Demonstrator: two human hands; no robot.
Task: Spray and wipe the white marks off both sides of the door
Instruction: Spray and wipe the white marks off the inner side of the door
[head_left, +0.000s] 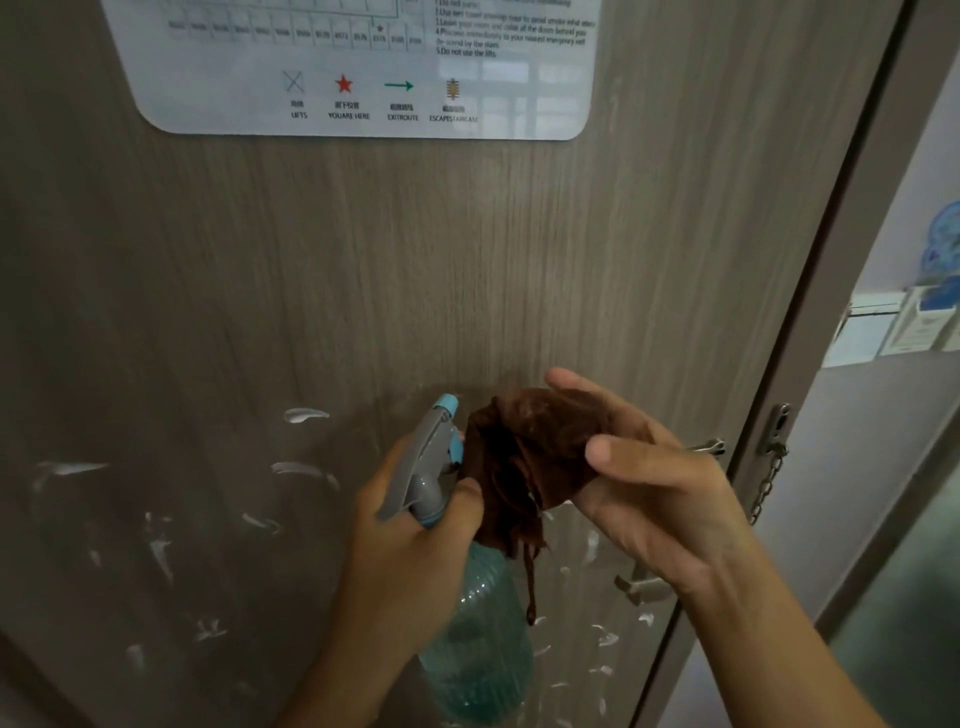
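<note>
Door (467, 249) marks remain, so I judge the wiping barely begun. My left hand (415, 530) has its fingers curled round the spray bottle (467, 623); my right hand (649, 478) pinches the brown cloth (524, 457). White smears (306, 414) lie left of and below the bottle; the far side is unseen.

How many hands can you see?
2: the left hand grips the spray bottle, the right hand holds the brown cloth, both before the door.
</note>
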